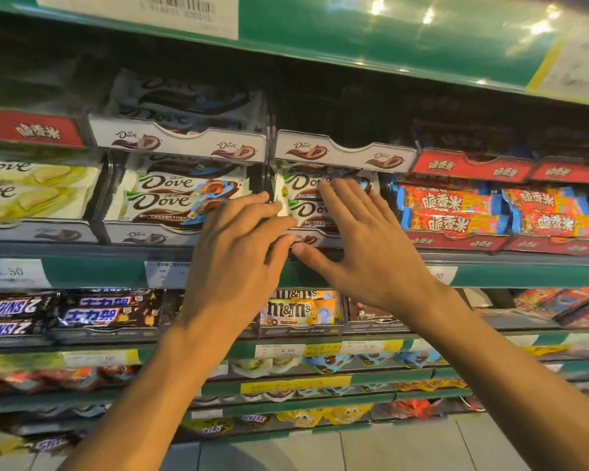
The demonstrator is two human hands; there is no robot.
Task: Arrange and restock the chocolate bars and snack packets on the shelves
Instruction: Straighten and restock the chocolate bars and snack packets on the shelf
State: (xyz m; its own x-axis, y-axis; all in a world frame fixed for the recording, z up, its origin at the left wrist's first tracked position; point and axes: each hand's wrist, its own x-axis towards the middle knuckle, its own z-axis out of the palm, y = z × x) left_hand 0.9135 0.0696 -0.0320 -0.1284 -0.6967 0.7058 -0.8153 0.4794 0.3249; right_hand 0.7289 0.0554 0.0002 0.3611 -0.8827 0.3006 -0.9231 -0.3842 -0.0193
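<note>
A person's right hand (pixel 361 232), fingers straight, presses flat on stacked Dove bars (pixel 306 198) in their tray; the left hand (pixel 238 246), fingers loosely extended, steadies the stack's left edge. Even pressure should square them.

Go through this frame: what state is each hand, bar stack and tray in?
Left hand: fingers straight, touching the stack's left edge.
Right hand: flat, pressing the bars.
White Dove chocolate bars under the hands: stacked flat in their tray.
White Dove cardboard tray above them: contents too dark to tell.
</note>
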